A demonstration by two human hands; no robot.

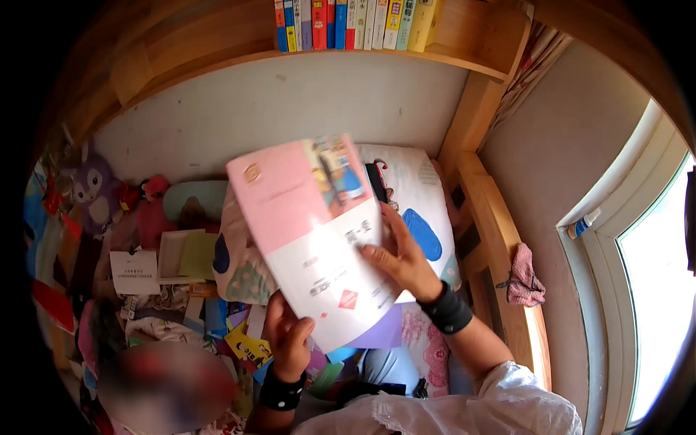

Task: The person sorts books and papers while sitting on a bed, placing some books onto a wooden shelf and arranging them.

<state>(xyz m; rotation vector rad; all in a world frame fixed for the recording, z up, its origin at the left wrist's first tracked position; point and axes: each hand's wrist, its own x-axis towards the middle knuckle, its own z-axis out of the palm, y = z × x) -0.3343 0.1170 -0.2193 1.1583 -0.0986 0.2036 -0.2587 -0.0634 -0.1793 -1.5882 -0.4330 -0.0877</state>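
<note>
A large pink and white paperback book (pixel 288 212), with a picture panel at its top right, is held up in both hands, tilted. My left hand (pixel 288 337) grips its lower left edge, thumb on the cover. My right hand (pixel 405 258) holds its right edge, thumb on the cover and the other fingers partly hidden behind. Both wrists wear black bands. Behind the book lies a patterned pillow (pixel 429 190) with a blue drop shape. A purple sheet or cover (pixel 380 331) shows below the book's lower edge.
Upright books (pixel 340 27) fill part of a wooden shelf (pixel 451 58) above. Soft toys, including a purple one (pixel 95 190), papers and a light box (pixel 168 253) clutter the left. A wooden bed rail (pixel 500 228) with a pink cloth (pixel 524 277) and a window (pixel 658 261) stand right.
</note>
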